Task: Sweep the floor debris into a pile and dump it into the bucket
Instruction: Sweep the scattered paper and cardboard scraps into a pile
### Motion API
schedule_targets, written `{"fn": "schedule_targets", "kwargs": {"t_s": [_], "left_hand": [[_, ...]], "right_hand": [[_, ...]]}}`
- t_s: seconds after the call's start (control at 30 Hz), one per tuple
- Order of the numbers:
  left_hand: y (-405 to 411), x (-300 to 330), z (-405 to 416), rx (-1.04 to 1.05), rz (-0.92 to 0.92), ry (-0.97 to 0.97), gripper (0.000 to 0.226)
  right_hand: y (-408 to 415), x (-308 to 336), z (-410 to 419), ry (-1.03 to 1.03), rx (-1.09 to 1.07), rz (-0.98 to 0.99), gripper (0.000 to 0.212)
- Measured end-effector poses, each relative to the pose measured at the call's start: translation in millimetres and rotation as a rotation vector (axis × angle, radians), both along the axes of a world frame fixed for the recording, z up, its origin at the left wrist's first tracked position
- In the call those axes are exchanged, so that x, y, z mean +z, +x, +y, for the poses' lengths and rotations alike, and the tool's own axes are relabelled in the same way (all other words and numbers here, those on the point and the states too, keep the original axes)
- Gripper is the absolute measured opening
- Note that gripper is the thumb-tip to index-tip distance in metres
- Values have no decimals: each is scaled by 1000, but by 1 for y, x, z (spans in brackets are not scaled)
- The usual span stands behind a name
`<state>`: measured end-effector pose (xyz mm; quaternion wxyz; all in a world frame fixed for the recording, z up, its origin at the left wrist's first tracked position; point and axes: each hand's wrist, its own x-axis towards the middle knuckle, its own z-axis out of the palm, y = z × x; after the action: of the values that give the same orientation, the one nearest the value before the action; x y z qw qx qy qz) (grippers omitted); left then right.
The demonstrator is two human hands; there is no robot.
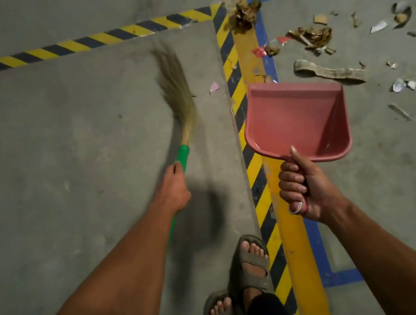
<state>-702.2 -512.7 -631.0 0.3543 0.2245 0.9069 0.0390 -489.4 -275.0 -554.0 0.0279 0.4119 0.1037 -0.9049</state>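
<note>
Debris point(313, 36) lies scattered right of the tape, not yet piled, so with my left hand point(175, 189) wrapped round the broom point(179, 102) and right hand point(304, 188) gripping the empty dustpan point(295, 120), I judge sweeping comes next.

Black-and-yellow hazard tape point(240, 125) borders a yellow floor line point(290, 226) and blue tape point(314, 244) (sandalled feet point(250, 264) below).

broom bristles point(176, 86) motion-blurred, green handle point(184, 157) partly hidden, perhaps behind forearm
</note>
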Motion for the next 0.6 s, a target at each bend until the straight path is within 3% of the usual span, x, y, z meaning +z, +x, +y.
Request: {"fn": "schedule_targets", "kwargs": {"t_s": [0.13,0.27,0.43,0.6], "left_hand": [[14,7,49,-263,-136,163,72],[26,29,84,-364,-148,278,73],[36,50,84,-284,-3,365,74],[52,50,97,-83,53,136,71]], "right_hand": [[18,14,33,53,-29,-43,50],[36,39,61,88,-69,-64,50],[70,60,84,126,-167,-78,50],[118,62,94,137,-272,-97,50]]}}
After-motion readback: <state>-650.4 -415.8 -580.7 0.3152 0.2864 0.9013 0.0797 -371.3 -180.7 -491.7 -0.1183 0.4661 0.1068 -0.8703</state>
